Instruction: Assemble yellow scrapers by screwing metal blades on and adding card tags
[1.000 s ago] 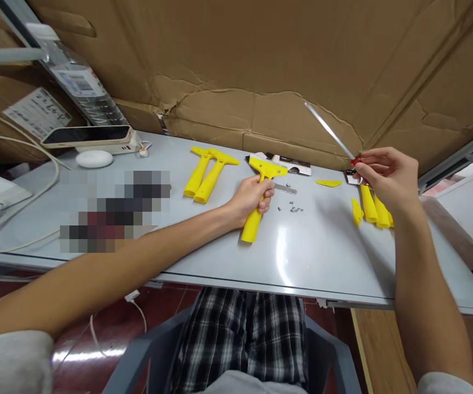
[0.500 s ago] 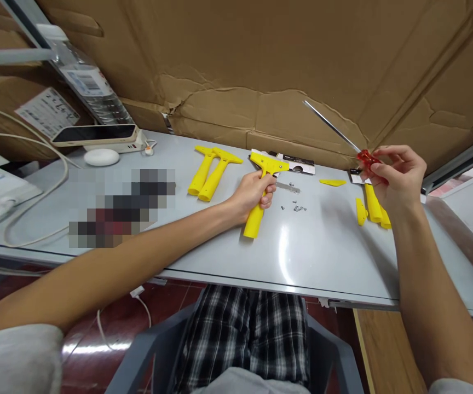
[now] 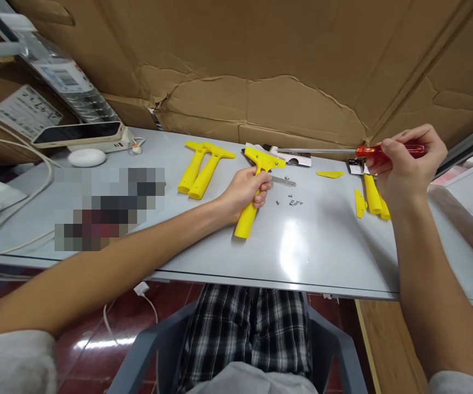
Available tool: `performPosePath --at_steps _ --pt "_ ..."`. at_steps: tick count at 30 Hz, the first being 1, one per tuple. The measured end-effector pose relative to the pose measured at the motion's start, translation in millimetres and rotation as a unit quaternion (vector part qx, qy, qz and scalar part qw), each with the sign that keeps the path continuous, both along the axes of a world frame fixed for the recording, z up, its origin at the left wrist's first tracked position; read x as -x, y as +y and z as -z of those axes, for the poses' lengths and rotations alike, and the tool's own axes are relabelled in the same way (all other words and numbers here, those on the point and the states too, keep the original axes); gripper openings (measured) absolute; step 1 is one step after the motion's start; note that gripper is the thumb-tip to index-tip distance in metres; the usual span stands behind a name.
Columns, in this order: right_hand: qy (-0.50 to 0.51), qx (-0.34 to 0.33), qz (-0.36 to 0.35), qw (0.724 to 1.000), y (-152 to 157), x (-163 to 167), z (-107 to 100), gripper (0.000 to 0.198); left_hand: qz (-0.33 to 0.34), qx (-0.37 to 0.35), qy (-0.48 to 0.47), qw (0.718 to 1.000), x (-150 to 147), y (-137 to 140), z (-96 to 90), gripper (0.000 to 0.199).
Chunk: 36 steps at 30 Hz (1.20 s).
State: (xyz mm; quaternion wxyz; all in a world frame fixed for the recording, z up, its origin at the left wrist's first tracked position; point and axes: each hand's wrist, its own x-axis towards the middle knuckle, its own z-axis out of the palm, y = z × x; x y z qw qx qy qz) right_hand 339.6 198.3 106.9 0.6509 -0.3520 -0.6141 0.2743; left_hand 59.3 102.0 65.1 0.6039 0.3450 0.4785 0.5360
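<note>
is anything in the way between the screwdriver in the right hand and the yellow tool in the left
Nothing visible stands between the screwdriver and the held yellow tool. The loose screws lie on the table, nearer the person than the shaft.

Left hand (image 3: 248, 191) has a yellow T-shaped plastic handle (image 3: 246, 220) gripped. Off to that handle's right, the right hand (image 3: 413, 158) is holding a red-plastic-and-metal screwdriver (image 3: 363, 151). Two matching yellow handles (image 3: 206, 173) lie left of the gripped one, tiny silver screws (image 3: 293, 203) right of it.
</note>
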Motion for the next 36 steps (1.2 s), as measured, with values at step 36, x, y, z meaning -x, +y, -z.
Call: performPosePath --at_steps 36 --pt "-0.074 -0.087 0.016 0.993 -27 8 -18 0.035 0.001 0.002 0.001 1.000 -2 3 13.8 0.025"
